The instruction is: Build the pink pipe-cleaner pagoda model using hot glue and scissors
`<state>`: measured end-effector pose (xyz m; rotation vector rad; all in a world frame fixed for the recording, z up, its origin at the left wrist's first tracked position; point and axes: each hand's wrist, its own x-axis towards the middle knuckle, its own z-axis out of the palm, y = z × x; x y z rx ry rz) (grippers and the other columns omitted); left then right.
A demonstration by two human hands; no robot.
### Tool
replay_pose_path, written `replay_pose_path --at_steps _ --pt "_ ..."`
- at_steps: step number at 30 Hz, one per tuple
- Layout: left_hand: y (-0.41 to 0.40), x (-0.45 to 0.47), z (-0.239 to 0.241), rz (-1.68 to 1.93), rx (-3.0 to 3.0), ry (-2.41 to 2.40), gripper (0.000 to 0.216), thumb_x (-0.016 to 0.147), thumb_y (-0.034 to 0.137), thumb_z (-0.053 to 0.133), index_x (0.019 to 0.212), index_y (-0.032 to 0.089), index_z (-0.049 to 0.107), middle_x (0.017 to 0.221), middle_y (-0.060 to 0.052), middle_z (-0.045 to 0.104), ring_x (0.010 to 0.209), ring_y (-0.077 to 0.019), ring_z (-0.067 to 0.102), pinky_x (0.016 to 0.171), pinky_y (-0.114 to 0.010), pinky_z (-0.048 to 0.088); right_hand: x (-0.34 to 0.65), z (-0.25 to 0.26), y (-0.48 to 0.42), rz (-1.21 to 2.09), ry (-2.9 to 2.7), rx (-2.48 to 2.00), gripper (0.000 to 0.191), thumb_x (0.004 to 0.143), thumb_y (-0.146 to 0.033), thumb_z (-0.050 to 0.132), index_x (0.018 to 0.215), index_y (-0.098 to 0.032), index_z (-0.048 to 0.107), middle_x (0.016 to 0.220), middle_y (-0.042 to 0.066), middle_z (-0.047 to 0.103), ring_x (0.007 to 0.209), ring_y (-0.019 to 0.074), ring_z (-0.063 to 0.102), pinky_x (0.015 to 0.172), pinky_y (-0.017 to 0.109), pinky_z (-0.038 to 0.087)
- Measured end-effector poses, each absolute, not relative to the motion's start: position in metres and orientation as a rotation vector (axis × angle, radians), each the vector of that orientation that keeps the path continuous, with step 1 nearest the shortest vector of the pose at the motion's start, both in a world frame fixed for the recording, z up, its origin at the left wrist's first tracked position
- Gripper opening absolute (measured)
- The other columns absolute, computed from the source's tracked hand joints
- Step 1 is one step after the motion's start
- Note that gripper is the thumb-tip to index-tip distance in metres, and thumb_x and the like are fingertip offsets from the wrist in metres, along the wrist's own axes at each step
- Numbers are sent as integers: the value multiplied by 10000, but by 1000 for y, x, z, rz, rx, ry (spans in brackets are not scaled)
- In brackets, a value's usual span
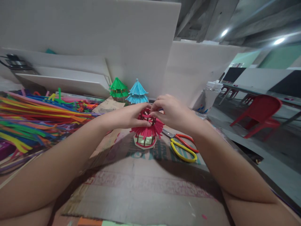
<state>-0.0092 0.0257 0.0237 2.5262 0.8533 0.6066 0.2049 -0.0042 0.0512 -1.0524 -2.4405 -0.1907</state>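
Observation:
A small red pavilion model [147,130] stands on a sheet of cardboard [122,188]; its fringed roof looks made of pipe cleaners, with thin brown posts and a pale base under it. Around the open upper tier, my left hand [134,116] is closed, its thumb in front and its fingers behind. My right hand [168,110] is closed too, its curled fingertips pinching at the red upper ring from the right. Whether they also hold a small loose piece is hidden. Close to the model's right side lie scissors [183,146] with one red and one yellow handle.
Behind the model stand a green [118,88] and a blue pavilion model [137,91]. Many coloured pipe cleaners [42,116] are heaped at the left. A clear bottle [208,97] stands at the right edge, with a red chair [258,113] beyond. White boards [94,34] rise behind.

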Motion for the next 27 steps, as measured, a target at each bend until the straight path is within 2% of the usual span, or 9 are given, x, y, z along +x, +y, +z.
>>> replay_pose_path --at_steps 8,13,20,27 --pt "22 -9 26 560 2506 885 532 941 540 673 1357 227 564 1316 -91 719 1136 -257 701 858 -309 540 204 50 -3 -176 -2454 -1090 139 956 -143 688 859 -150 787 850 74 696 881 214 574 778 325 376" --pt "24 -10 26 564 2524 885 517 934 531 679 1341 230 574 1330 -94 708 1165 -257 688 886 -308 531 203 49 -2 -198 -2457 -1053 143 955 -130 691 852 -154 787 844 63 682 853 200 555 774 321 362" --pt "24 -12 27 549 2569 905 465 946 525 669 1290 226 579 1279 -86 720 1095 -232 696 806 -269 507 202 52 -6 -194 -2469 -1085 153 955 -115 680 854 -146 791 855 70 680 856 202 552 772 324 361" --pt "19 -16 35 526 2641 992 451 947 546 644 1260 221 625 1272 -83 727 1096 -240 698 823 -272 500 203 48 -3 -200 -2452 -1048 146 958 -133 685 871 -149 802 867 75 700 857 201 569 785 324 373"
